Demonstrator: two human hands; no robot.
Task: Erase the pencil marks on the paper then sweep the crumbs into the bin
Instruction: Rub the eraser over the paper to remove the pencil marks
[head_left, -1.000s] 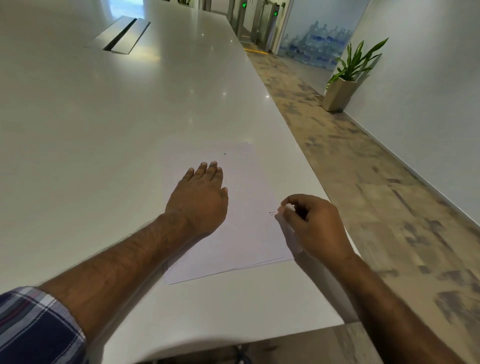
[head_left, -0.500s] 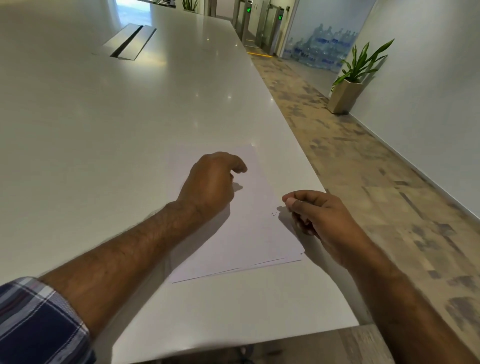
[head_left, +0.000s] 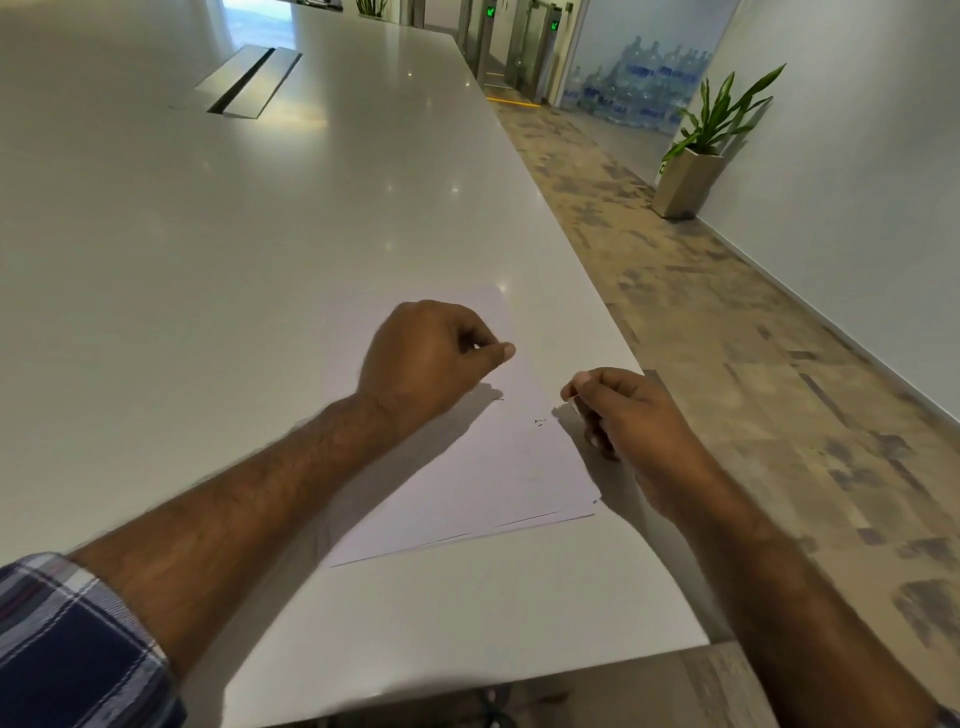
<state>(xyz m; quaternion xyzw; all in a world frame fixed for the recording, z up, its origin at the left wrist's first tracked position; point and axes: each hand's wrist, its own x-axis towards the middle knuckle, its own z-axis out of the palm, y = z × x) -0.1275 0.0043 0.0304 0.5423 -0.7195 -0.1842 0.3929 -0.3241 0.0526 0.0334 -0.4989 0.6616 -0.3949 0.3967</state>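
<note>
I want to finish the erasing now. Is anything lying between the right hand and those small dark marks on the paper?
Nothing visible. The right hand sits at the right edge of the paper, and only bare sheet separates it from the marks. The left hand is curled farther back on the sheet, out of that path.

I see long white table (head_left: 260, 249), glossy, running away from me. Paper (head_left: 467, 483), small stack of white sheets, lies flat on it near right edge, close to near end. Few tiny dark specks (head_left: 540, 422) on paper, toward its right side. Far beyond paper, to left, hatch (head_left: 249, 80) set in tabletop, flaps raised.
</note>
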